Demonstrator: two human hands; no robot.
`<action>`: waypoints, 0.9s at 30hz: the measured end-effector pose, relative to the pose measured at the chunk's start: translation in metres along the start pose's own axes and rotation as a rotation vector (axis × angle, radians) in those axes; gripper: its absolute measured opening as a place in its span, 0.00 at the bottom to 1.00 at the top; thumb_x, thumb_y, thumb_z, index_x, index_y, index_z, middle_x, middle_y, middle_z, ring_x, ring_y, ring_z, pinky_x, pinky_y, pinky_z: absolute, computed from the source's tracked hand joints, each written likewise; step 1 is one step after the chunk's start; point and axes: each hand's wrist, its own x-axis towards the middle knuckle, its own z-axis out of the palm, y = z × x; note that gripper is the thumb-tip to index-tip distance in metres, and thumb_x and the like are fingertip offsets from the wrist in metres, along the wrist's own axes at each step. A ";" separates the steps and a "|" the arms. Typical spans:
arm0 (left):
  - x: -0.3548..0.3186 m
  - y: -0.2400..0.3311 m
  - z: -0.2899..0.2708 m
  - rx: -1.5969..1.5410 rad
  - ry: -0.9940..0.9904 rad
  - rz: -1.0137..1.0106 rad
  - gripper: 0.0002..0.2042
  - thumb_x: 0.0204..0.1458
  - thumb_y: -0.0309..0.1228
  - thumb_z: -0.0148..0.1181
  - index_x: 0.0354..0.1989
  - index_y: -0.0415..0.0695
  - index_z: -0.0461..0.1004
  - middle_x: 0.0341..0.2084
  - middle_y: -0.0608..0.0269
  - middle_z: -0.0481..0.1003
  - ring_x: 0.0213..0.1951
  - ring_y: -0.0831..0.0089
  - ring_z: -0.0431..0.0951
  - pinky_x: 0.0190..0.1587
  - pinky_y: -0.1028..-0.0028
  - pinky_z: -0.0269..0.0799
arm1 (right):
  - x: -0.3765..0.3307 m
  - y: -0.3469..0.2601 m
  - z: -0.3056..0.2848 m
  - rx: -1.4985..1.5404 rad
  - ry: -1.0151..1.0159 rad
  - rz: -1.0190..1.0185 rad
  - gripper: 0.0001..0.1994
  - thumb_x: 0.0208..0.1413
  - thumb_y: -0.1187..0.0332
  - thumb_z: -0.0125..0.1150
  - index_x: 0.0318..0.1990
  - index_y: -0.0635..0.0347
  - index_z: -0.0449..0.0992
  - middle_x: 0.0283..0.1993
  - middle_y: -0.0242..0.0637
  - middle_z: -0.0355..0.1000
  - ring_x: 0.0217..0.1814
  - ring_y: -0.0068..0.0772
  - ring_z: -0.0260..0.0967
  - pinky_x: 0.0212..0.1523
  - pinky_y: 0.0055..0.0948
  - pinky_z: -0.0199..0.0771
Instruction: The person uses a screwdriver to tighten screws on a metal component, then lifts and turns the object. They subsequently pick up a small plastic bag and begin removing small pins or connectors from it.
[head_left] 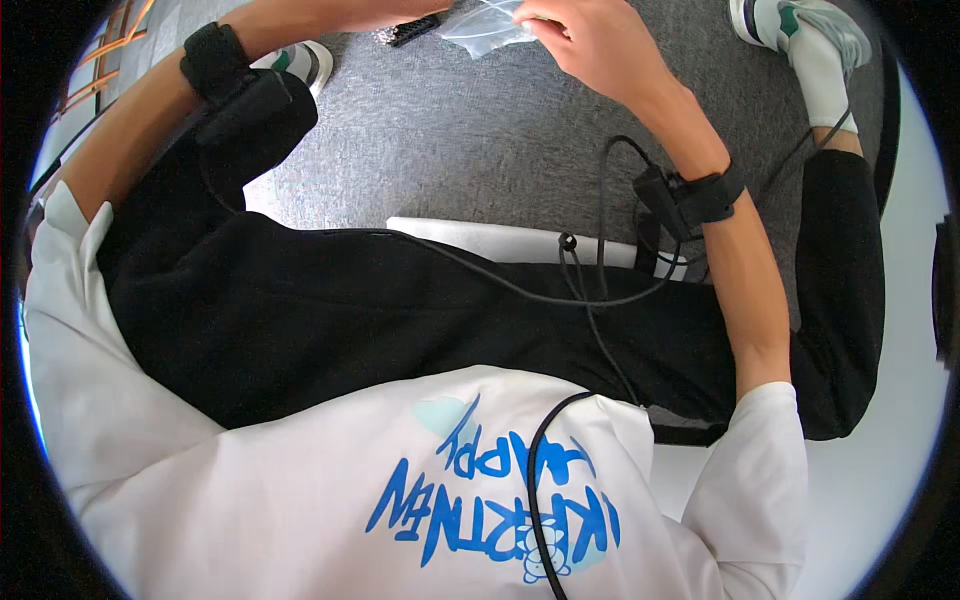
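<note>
At the top of the head view, my right hand [603, 48] is closed, its thumb and fingers pinching the edge of a clear plastic bag [484, 32]. The bag hangs loose and crumpled over the grey surface. My left hand [385, 8] reaches in from the left along the upper edge; its fingers lie beyond the picture, so their grip is hidden. Just below it, beside the bag, lies a small dark item [410, 32] with a speckled, shiny part and a black part. Its kind is unclear.
Grey textured surface [450, 140] lies between my black-trousered legs. A white board-like edge [470, 238] shows by my thigh. Black cables [601, 200] loop from the box on my right wrist strap [705, 197] across my lap. Orange bars [105, 50] stand at upper left.
</note>
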 end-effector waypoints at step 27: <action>-0.028 -0.105 0.067 0.123 -0.307 0.025 0.15 0.62 0.38 0.55 0.43 0.37 0.78 0.36 0.39 0.80 0.42 0.39 0.80 0.45 0.49 0.74 | 0.002 -0.003 0.001 -0.041 -0.008 -0.034 0.04 0.56 0.74 0.63 0.37 0.65 0.80 0.39 0.42 0.75 0.39 0.46 0.77 0.39 0.37 0.77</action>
